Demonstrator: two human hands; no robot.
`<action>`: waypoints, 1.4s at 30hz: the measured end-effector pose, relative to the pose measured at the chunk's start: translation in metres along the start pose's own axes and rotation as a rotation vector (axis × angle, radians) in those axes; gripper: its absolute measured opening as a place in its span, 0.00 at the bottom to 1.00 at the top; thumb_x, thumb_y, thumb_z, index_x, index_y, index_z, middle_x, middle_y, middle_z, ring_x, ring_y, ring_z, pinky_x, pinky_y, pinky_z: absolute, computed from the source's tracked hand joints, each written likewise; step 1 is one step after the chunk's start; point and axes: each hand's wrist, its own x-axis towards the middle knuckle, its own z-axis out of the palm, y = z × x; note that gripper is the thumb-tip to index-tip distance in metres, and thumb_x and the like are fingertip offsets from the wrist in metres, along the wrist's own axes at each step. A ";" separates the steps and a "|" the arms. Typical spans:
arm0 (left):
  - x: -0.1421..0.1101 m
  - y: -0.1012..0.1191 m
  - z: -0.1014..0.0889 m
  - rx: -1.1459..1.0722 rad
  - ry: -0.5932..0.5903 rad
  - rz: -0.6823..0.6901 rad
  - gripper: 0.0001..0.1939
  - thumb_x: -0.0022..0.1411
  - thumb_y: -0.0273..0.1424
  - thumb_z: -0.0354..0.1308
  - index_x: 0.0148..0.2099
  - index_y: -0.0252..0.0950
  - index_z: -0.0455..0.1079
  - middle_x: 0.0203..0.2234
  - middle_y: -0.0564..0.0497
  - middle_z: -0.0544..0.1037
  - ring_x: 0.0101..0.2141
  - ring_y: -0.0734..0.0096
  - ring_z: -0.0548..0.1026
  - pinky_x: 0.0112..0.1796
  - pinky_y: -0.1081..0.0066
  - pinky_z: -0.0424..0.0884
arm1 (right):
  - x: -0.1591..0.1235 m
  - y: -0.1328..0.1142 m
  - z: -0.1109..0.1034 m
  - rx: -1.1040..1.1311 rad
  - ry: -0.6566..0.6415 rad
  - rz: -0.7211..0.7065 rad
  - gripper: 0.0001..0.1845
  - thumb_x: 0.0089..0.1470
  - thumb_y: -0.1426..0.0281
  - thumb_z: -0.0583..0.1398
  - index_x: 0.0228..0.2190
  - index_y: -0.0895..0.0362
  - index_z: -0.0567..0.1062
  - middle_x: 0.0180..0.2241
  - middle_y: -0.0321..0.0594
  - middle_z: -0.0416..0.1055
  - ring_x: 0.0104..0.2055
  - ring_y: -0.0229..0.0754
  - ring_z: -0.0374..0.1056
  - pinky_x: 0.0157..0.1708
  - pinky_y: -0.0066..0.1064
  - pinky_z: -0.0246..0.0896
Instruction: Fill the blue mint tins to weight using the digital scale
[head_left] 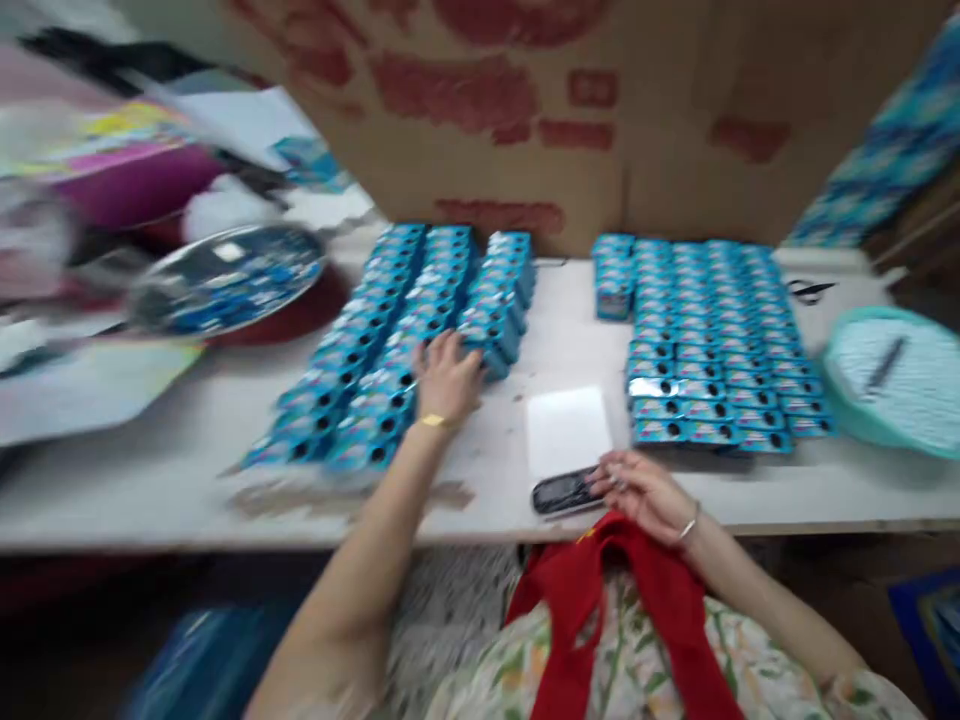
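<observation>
My left hand (448, 380) lies over the front end of a row of blue packets (495, 300); its fingers are spread and touch the packets. From this view I see none lifted in it. More rows of the same packets (360, 350) stand to its left, packed on edge. At the table's front edge, my right hand (641, 490) has its thumb and fingers drawn together; what they pinch, if anything, is too small to tell. Right beside those fingers is a black handheld device (562, 492), perhaps a phone, below a white square pad (568, 430).
Several columns of blue packets (712, 340) stand on the right. Near them are a turquoise basin (862, 400) of white pieces and black scissors (810, 290). A metal bowl (315, 285) holds blue pieces at left. A large cardboard box (675, 130) walls off the back.
</observation>
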 end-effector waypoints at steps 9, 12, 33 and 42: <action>-0.005 0.071 -0.049 0.000 -0.162 0.413 0.19 0.64 0.44 0.38 0.31 0.45 0.67 0.35 0.47 0.76 0.34 0.52 0.75 0.35 0.56 0.72 | -0.005 0.005 -0.036 -0.179 -0.055 -0.077 0.31 0.33 0.61 0.76 0.36 0.65 0.74 0.28 0.41 0.74 0.26 0.38 0.74 0.21 0.21 0.60; -0.017 0.109 -0.054 -0.030 -0.276 0.467 0.12 0.64 0.39 0.46 0.34 0.42 0.68 0.32 0.46 0.77 0.34 0.55 0.77 0.35 0.60 0.71 | -0.008 0.008 -0.040 -0.219 -0.070 -0.060 0.31 0.33 0.61 0.76 0.36 0.65 0.74 0.29 0.43 0.74 0.25 0.36 0.72 0.21 0.21 0.59; -0.160 0.027 0.051 -0.540 0.142 -0.302 0.14 0.65 0.39 0.54 0.46 0.34 0.68 0.36 0.46 0.75 0.37 0.69 0.74 0.41 0.68 0.71 | -0.015 -0.047 -0.011 -0.810 -0.053 0.018 0.24 0.41 0.60 0.74 0.33 0.63 0.75 0.20 0.36 0.72 0.18 0.29 0.62 0.16 0.18 0.52; -0.172 0.031 0.067 -0.431 0.181 -0.251 0.11 0.65 0.36 0.54 0.47 0.36 0.68 0.38 0.45 0.74 0.41 0.62 0.71 0.45 0.63 0.67 | 0.052 -0.093 0.055 -1.483 -0.068 -0.550 0.04 0.50 0.75 0.67 0.28 0.62 0.77 0.18 0.33 0.64 0.21 0.32 0.61 0.24 0.25 0.55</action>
